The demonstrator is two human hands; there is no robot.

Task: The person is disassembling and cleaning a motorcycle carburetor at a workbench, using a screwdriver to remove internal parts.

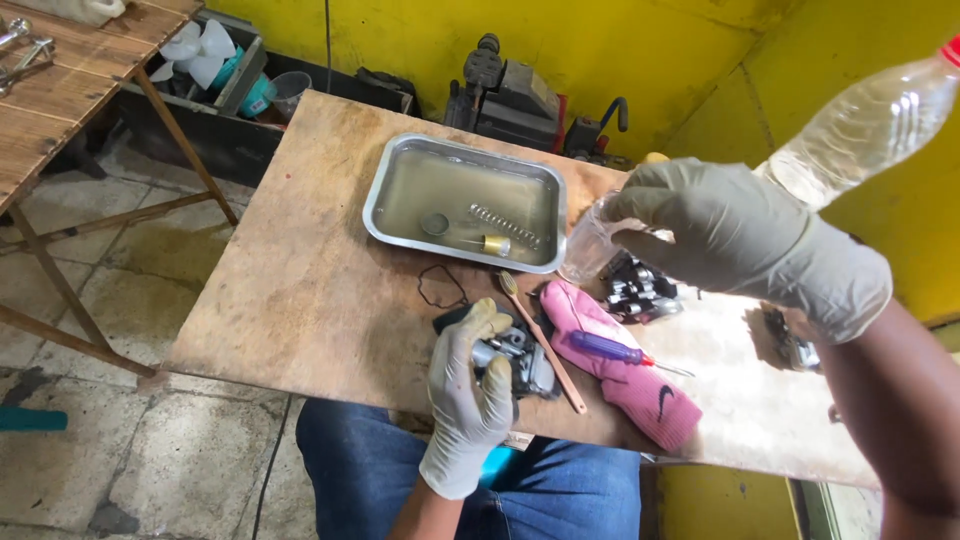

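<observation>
The left hand (468, 395) has its grip clamped on a metal part (520, 358) at the table's (310, 300) near edge, just left of a brush (543, 341) and a pink cloth (620, 370) carrying a screwdriver (610, 349). The right hand (745, 240) has its grip clamped on a tilted clear bottle (860, 125), mouth low beside the tray's (380, 195) right rim. Bare table lies open left of the tray, where a black gasket (441, 286) sits near its front rim.

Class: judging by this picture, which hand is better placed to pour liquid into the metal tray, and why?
Probably the right hand: it holds the clear bottle tilted mouth-down beside the metal tray. The left hand grips a metal part.
</observation>
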